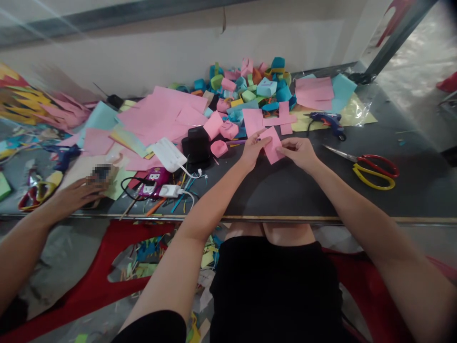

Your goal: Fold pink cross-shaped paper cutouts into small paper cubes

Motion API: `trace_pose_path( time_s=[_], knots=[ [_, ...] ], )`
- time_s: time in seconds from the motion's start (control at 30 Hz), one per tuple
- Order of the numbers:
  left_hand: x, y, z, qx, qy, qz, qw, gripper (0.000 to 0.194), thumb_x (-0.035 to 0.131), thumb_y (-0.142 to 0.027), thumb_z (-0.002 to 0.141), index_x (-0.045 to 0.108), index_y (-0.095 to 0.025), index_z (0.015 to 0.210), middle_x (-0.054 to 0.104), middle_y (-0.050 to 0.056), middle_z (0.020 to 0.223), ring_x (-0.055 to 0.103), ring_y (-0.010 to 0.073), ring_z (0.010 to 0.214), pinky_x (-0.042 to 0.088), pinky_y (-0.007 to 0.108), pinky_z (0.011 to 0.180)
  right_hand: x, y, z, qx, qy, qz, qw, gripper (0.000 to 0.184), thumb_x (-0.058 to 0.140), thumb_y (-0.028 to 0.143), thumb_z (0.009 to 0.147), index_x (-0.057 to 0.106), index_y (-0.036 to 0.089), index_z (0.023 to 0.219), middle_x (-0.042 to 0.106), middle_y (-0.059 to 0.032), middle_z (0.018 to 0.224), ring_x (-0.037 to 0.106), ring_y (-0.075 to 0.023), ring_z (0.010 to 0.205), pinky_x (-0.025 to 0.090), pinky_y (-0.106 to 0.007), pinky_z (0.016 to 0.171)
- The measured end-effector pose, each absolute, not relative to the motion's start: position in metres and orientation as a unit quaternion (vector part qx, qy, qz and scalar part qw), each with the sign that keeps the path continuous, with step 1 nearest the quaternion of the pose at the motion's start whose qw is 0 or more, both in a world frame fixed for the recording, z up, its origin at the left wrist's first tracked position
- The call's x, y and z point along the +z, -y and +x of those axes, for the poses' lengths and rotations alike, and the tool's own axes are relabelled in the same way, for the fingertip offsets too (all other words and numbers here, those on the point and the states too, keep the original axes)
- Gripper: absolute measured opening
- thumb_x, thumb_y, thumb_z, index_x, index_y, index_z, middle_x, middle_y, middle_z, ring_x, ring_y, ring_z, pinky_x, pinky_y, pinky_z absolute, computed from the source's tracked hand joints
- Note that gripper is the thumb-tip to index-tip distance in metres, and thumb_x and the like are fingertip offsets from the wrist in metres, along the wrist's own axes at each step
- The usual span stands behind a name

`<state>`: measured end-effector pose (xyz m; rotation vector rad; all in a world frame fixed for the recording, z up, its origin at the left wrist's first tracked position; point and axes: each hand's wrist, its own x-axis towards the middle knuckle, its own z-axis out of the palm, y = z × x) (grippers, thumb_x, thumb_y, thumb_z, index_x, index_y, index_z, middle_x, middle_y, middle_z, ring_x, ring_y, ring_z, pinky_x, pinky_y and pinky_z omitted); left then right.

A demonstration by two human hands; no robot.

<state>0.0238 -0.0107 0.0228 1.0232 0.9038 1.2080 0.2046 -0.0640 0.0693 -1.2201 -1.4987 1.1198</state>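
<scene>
A small pink paper piece (272, 146) is held between both my hands above the dark table (285, 190). My left hand (253, 151) pinches its left edge with thumb and fingers. My right hand (299, 151) is closed on its right edge. More pink paper pieces (266, 119) lie just beyond my hands. A heap of folded coloured paper boxes (250, 85) is piled at the back of the table.
Red and yellow scissors (371, 169) lie to the right, a blue glue gun (328, 121) behind them. Pink sheets (160, 116), a black box (196, 146), a white power bank (167, 155) and cables lie left. Another person's hand (76, 193) rests at the far left.
</scene>
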Motion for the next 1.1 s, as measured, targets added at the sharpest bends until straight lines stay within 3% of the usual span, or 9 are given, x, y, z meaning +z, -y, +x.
trace_pose_path(
  time_s=[0.13,0.3,0.4,0.53,0.7,0.8,0.97,1.1],
  knots=[
    [0.027,0.015,0.021,0.514,-0.397,0.476,0.593,0.043,0.101,-0.051,0.069,0.075,-0.019,0.083,0.077,0.004,0.082,0.069,0.0165,0.073,0.057,0.031,0.067,0.067,0.062,0.207,0.427,0.622,-0.486,0.442,0.039,0.085,0.061,0.07,0.074,0.024,0.079,0.075,-0.0058,0.085,0.069,-0.0221,0.084,0.058,-0.041,0.082],
    [0.032,0.02,0.02,0.497,-0.37,0.583,0.526,0.042,0.1,-0.051,0.066,0.078,-0.019,0.082,0.08,0.004,0.087,0.071,0.0184,0.083,0.058,0.033,0.078,0.061,0.058,0.208,0.417,0.589,-0.524,0.453,0.035,0.085,0.055,0.069,0.075,0.023,0.077,0.076,-0.0049,0.08,0.065,-0.0196,0.073,0.056,-0.038,0.071],
    [0.033,0.021,0.021,0.496,-0.362,0.624,0.483,0.042,0.097,-0.056,0.068,0.078,-0.019,0.078,0.079,0.004,0.083,0.068,0.017,0.078,0.054,0.032,0.072,0.061,0.058,0.207,0.433,0.567,-0.53,0.458,0.035,0.086,0.054,0.068,0.076,0.022,0.079,0.075,-0.0046,0.078,0.063,-0.0176,0.068,0.056,-0.037,0.067],
    [0.034,0.023,0.021,0.495,-0.39,0.62,0.467,0.049,0.094,-0.063,0.074,0.07,-0.021,0.064,0.063,-0.001,0.063,0.051,0.0125,0.061,0.04,0.029,0.058,0.064,0.06,0.207,0.435,0.576,-0.528,0.448,0.04,0.088,0.059,0.067,0.074,0.022,0.076,0.072,-0.0044,0.072,0.062,-0.018,0.066,0.054,-0.038,0.067],
    [0.033,0.021,0.021,0.496,-0.404,0.577,0.508,0.058,0.093,-0.066,0.077,0.059,-0.022,0.059,0.049,-0.003,0.057,0.042,0.0105,0.055,0.035,0.03,0.055,0.067,0.062,0.206,0.452,0.582,-0.514,0.439,0.046,0.09,0.066,0.067,0.07,0.025,0.073,0.069,-0.0031,0.069,0.059,-0.0171,0.063,0.053,-0.038,0.066],
    [0.03,0.017,0.02,0.489,-0.416,0.511,0.571,0.06,0.09,-0.069,0.08,0.058,-0.02,0.064,0.052,-0.001,0.062,0.047,0.0109,0.057,0.039,0.03,0.056,0.068,0.062,0.206,0.434,0.601,-0.504,0.444,0.048,0.091,0.069,0.067,0.073,0.025,0.072,0.071,-0.0026,0.073,0.059,-0.0165,0.066,0.055,-0.038,0.069],
    [0.025,0.016,0.019,0.479,-0.389,0.482,0.622,0.055,0.095,-0.066,0.072,0.07,-0.017,0.08,0.07,0.008,0.081,0.068,0.0208,0.075,0.054,0.037,0.068,0.07,0.064,0.206,0.394,0.626,-0.496,0.456,0.052,0.087,0.076,0.069,0.078,0.025,0.075,0.077,-0.0036,0.084,0.066,-0.0202,0.081,0.058,-0.039,0.079],
    [0.023,0.018,0.022,0.5,-0.365,0.507,0.6,0.058,0.097,-0.068,0.066,0.073,-0.018,0.081,0.074,0.01,0.083,0.074,0.0272,0.088,0.062,0.043,0.08,0.069,0.066,0.206,0.4,0.621,-0.479,0.474,0.059,0.082,0.082,0.071,0.075,0.024,0.069,0.068,-0.0023,0.073,0.059,-0.0169,0.072,0.052,-0.035,0.07]
  ],
)
